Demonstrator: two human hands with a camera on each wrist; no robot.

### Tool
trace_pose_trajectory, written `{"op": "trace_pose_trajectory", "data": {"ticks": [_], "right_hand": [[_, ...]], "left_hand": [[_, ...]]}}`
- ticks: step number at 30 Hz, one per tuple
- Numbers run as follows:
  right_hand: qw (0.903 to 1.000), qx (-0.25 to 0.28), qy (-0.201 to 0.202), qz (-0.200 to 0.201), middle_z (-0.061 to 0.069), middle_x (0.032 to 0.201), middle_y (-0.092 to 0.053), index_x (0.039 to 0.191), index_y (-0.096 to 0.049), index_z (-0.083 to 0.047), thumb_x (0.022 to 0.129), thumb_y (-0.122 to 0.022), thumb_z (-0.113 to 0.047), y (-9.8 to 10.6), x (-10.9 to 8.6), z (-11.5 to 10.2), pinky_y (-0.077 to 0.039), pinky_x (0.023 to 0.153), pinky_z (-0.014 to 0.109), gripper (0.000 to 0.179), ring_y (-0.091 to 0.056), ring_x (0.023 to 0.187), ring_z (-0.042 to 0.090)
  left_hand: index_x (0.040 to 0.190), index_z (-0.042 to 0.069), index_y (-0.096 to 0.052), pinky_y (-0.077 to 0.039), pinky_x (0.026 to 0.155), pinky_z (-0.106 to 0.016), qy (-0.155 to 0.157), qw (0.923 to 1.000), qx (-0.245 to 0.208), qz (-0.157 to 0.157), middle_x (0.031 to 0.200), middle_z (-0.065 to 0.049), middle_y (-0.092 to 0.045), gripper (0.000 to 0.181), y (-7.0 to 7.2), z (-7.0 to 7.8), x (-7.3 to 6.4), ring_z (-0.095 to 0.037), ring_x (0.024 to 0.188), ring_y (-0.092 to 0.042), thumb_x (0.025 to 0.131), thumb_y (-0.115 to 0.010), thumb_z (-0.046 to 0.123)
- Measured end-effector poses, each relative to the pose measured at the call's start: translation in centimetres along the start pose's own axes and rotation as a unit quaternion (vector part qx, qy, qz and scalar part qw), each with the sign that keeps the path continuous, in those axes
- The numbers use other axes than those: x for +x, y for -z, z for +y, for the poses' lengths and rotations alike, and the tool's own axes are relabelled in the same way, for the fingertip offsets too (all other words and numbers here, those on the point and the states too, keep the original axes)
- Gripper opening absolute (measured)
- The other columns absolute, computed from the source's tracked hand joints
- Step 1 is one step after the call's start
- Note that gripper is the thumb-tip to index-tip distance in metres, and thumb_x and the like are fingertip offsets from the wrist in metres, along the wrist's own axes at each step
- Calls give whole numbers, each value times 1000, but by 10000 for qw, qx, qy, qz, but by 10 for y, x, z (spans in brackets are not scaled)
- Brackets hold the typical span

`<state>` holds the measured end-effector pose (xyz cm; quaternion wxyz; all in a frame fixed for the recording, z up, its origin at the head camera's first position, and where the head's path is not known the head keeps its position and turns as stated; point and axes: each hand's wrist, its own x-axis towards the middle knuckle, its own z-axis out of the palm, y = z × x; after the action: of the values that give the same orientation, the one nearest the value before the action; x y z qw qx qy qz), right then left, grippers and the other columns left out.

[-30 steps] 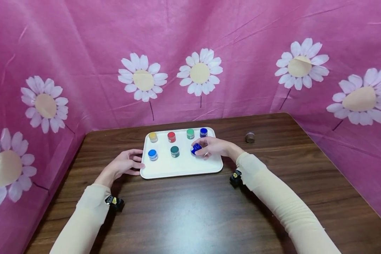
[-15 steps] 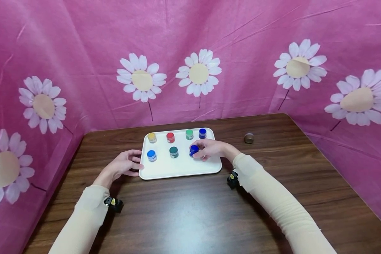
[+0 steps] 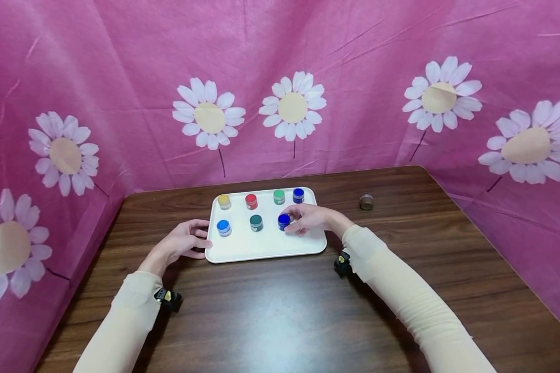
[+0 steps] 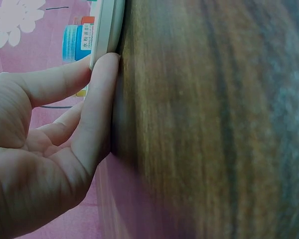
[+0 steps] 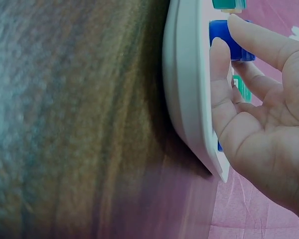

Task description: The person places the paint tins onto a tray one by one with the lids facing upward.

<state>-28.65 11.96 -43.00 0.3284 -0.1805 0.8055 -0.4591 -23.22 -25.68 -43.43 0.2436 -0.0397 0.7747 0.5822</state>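
Note:
A white tray carries several small paint jars with coloured lids. At its left edge, my left hand pinches the rim between thumb and fingers; the left wrist view has the fingertips right at the tray's edge. My right hand holds a dark blue paint jar, standing upright in the front row at the right. In the right wrist view, thumb and fingers lie around that jar's side. Left of it in the row are a dark green jar and a light blue jar.
Yellow, red, light green and dark blue-lidded jars form the tray's back row. One brown jar stands on the wooden table to the right. A pink flowered curtain hangs behind.
The dark blue jar in my right hand has gone from tilted to upright and shifted slightly left on the tray. My left hand keeps its place at the tray's edge.

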Motion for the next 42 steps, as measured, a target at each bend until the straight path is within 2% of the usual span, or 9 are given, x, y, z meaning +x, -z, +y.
{"op": "trace_pose_trajectory", "data": {"ticks": [26,42], "right_hand": [[9998,176,10,42,8,105,-49,134,-59,-3,92,-75,-7,0,-1,4,-58,72,31,45,-52,97,19],[9999,120,-19,63,9,105,-48,136,-57,-3,92,-74,-7,0,-1,2,-58,71,31,47,-51,96,19]], "left_hand": [[151,-3,-33,-62,76,-39,12,10000,65,40,124,-23,-52,71,-1,2,-1,-21,87,-65,91,-70,-5],[151,-4,-32,-62,74,-39,-23,10000,72,-44,122,-23,-52,71,-3,6,-5,-20,85,-65,91,-69,-6]]}}
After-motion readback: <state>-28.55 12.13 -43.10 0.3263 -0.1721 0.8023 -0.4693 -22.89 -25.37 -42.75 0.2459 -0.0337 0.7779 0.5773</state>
